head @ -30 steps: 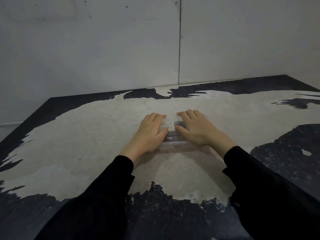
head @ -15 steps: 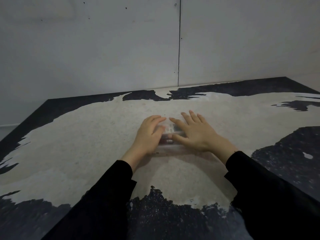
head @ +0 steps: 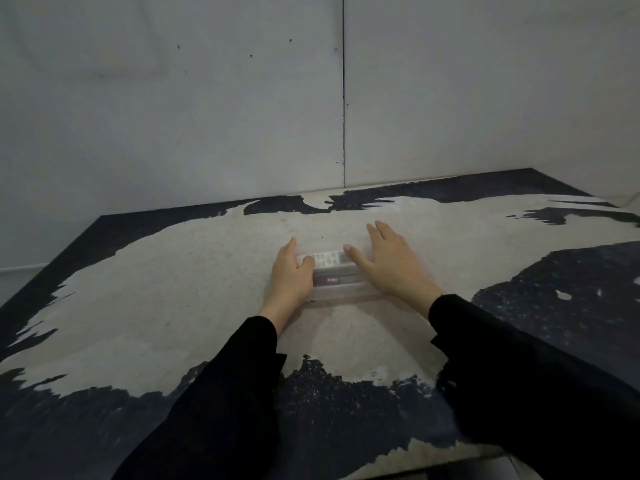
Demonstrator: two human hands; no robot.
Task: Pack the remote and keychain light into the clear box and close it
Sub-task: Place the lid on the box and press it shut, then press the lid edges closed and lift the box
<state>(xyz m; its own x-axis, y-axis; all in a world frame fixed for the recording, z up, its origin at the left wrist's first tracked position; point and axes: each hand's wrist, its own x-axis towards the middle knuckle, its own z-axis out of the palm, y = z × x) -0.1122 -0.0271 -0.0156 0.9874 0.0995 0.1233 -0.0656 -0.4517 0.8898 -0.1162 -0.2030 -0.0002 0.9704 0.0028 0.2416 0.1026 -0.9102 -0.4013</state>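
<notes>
The clear box [head: 341,295] lies on the worn table [head: 173,306], between my hands. Through its top I see the white remote [head: 329,259] along the far side. A dark reddish keychain light [head: 332,280] lies in front of the remote. My left hand [head: 289,273] grips the box's left end, with the thumb on top and the fingers down the side. My right hand [head: 391,266] is at the box's right end with its fingers spread and slightly blurred. Only its thumb reaches the top of the box.
The table is pale in the middle, with dark patches at the front [head: 329,410] and right [head: 571,282]. A grey panelled wall [head: 343,116] stands close behind the table's far edge. My black sleeves [head: 519,375] cover the near part of the table.
Both hands have slid off the top of the box toward its ends, uncovering the remote. The right hand's fingers have spread and come off the lid.
</notes>
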